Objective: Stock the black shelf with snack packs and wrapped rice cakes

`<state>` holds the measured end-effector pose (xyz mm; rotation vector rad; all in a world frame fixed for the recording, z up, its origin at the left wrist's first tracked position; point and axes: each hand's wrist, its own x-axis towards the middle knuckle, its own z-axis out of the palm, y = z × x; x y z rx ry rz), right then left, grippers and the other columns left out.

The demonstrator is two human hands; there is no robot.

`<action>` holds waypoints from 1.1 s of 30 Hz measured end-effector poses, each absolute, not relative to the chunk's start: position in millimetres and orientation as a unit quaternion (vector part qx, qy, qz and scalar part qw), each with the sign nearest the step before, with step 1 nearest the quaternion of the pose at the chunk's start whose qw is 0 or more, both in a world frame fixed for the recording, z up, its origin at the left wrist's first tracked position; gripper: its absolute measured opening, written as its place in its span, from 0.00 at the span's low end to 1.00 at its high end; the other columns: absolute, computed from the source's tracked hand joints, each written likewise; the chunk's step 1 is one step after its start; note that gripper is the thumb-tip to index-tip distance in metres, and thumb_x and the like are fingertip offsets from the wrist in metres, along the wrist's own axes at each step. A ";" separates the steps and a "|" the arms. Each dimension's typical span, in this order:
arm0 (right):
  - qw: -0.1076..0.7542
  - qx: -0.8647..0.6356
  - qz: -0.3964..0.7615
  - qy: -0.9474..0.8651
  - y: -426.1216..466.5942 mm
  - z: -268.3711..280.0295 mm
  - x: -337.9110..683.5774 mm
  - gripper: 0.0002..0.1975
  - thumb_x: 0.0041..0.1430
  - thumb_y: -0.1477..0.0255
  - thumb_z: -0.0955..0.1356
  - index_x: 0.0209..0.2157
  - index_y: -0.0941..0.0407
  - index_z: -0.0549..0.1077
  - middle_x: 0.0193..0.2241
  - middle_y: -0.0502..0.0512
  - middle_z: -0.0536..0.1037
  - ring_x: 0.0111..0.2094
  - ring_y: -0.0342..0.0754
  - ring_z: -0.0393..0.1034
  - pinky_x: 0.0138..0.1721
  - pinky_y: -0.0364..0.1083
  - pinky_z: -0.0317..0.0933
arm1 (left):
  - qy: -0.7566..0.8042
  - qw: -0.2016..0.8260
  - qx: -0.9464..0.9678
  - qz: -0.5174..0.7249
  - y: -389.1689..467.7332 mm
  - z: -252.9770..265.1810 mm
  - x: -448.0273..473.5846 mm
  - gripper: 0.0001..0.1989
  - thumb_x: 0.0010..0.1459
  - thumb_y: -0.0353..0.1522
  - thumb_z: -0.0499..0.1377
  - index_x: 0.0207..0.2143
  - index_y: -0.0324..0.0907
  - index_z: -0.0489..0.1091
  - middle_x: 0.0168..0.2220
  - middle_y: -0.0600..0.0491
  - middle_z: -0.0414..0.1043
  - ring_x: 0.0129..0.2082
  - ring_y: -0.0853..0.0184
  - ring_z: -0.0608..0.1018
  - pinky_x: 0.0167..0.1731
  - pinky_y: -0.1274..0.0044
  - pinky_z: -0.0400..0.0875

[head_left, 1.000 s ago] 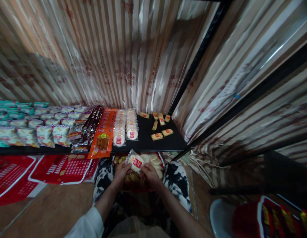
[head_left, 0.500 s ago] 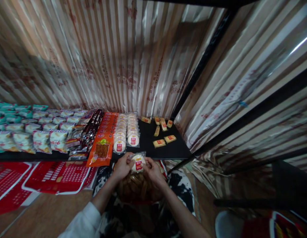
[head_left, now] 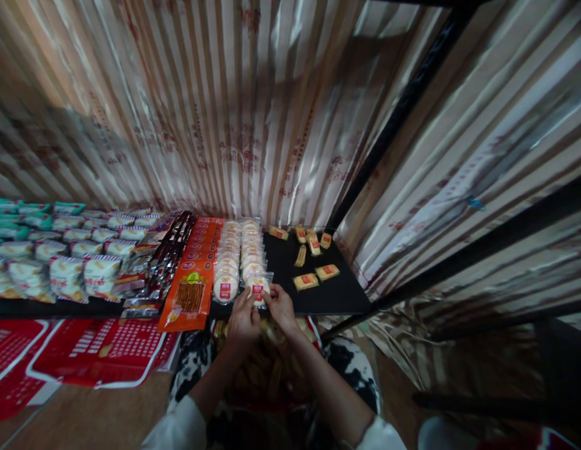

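Between my two hands is a round white cracker packet (head_left: 257,285) in clear wrap with a red label. It lies at the near end of the right-hand row of like packets (head_left: 252,240) on the black shelf (head_left: 332,299). My left hand (head_left: 244,317) pinches its lower left edge, while my right hand (head_left: 280,306) grips the right edge. Just left is a second row of these packets (head_left: 226,287). Beneath my forearms, an open bag (head_left: 272,375) of yellowish wrapped snacks rests on my lap, partly hidden and dark.
Orange pretzel-stick packs (head_left: 188,294), dark brown sachets (head_left: 157,265) and white snack bags (head_left: 103,275) fill the shelf leftward. Several small yellow packets (head_left: 305,281) lie scattered right. A black frame post (head_left: 393,131) slants up at the right. Red bags (head_left: 100,350) sit below the shelf.
Both hands have moved forward with the round packet, from over the lap bag to the near end of the right row on the shelf. The view has shifted slightly.
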<state>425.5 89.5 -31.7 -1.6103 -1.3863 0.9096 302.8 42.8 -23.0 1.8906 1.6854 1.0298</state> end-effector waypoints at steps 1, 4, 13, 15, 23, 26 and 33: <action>0.396 -0.645 0.349 -0.553 92.0 -32.6 424.7 0.13 0.51 0.63 0.66 0.35 0.55 0.71 0.30 0.53 0.77 0.31 0.48 0.72 0.34 0.45 0.64 | 0.605 0.196 0.682 0.362 44.7 -27.2 303.1 0.22 0.52 0.27 0.48 0.49 0.36 0.68 0.55 0.43 0.64 0.55 0.59 0.65 0.56 0.65 0.61; 0.372 -0.664 0.314 -0.568 97.9 -34.2 423.2 0.13 0.52 0.63 0.65 0.36 0.56 0.71 0.31 0.53 0.77 0.32 0.48 0.71 0.35 0.45 0.63 | 0.609 0.174 0.686 0.357 49.7 -38.1 304.6 0.22 0.51 0.26 0.47 0.48 0.37 0.69 0.54 0.44 0.65 0.55 0.59 0.66 0.56 0.65 0.61; 0.287 -0.711 0.222 -0.602 104.8 -33.5 416.2 0.19 0.54 0.65 0.64 0.46 0.59 0.71 0.36 0.60 0.73 0.35 0.50 0.70 0.38 0.45 0.62 | 0.613 0.153 0.695 0.344 53.0 -49.2 307.6 0.23 0.52 0.25 0.46 0.50 0.30 0.67 0.55 0.38 0.64 0.56 0.55 0.63 0.56 0.62 0.60; 0.275 -0.711 0.216 -0.610 104.8 -35.7 414.5 0.21 0.55 0.65 0.64 0.50 0.58 0.69 0.38 0.61 0.72 0.36 0.50 0.70 0.38 0.45 0.61 | 0.613 0.152 0.693 0.348 53.1 -50.9 307.9 0.23 0.52 0.24 0.46 0.50 0.30 0.66 0.55 0.39 0.64 0.56 0.55 0.63 0.55 0.61 0.60; 0.263 -0.719 0.199 -0.612 103.5 -37.2 410.3 0.21 0.56 0.65 0.63 0.51 0.55 0.67 0.40 0.59 0.71 0.36 0.49 0.69 0.38 0.44 0.61 | 0.607 0.171 0.688 0.359 55.9 -48.6 310.7 0.23 0.50 0.22 0.47 0.48 0.33 0.68 0.53 0.39 0.65 0.57 0.54 0.62 0.55 0.58 0.60; 0.289 -0.714 0.226 -0.596 102.1 -37.1 411.1 0.21 0.56 0.65 0.64 0.51 0.57 0.67 0.41 0.60 0.70 0.33 0.47 0.69 0.38 0.45 0.62 | 0.598 0.168 0.700 0.353 50.1 -41.5 309.0 0.22 0.50 0.22 0.47 0.47 0.33 0.68 0.55 0.41 0.63 0.58 0.55 0.60 0.56 0.61 0.59; 0.467 -0.630 0.254 -0.567 65.7 -41.6 414.3 0.20 0.58 0.67 0.59 0.49 0.62 0.65 0.43 0.63 0.68 0.33 0.44 0.67 0.33 0.43 0.63 | 0.622 0.163 0.693 0.324 12.5 -25.9 285.6 0.17 0.54 0.23 0.46 0.39 0.38 0.72 0.44 0.45 0.70 0.47 0.61 0.69 0.50 0.68 0.65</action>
